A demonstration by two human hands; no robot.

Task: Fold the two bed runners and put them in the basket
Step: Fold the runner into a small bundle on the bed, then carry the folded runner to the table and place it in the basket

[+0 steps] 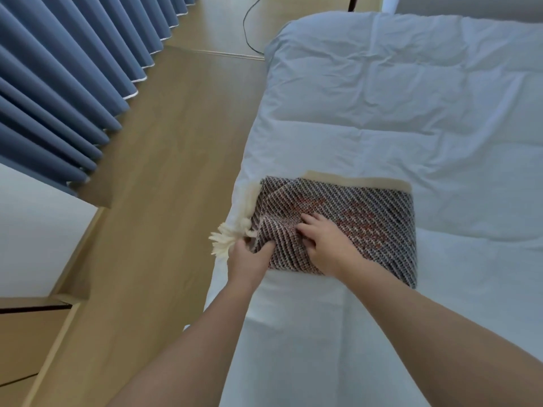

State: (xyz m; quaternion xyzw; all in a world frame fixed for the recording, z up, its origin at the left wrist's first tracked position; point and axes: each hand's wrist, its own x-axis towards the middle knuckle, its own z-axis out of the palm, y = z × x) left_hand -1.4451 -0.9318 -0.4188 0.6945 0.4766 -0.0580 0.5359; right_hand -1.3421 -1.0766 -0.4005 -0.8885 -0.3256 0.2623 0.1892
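A folded bed runner (367,218), woven in dark, white and red diagonal stripes with a tan backing edge and cream tassels (232,230), lies on the white bed (396,113) near its left edge. My left hand (249,257) grips the runner's near left corner by the tassels, thumb on top of the fabric. My right hand (323,242) is on top of the runner just to the right, fingers curled into a bunched fold of the cloth. Only one runner is in view, and no basket shows.
Wooden floor (164,171) runs along the bed's left side. Blue pleated curtains (58,83) hang at the left. A black cable (249,30) lies on the floor beyond the bed's far corner. A white wall or cabinet face stands at lower left.
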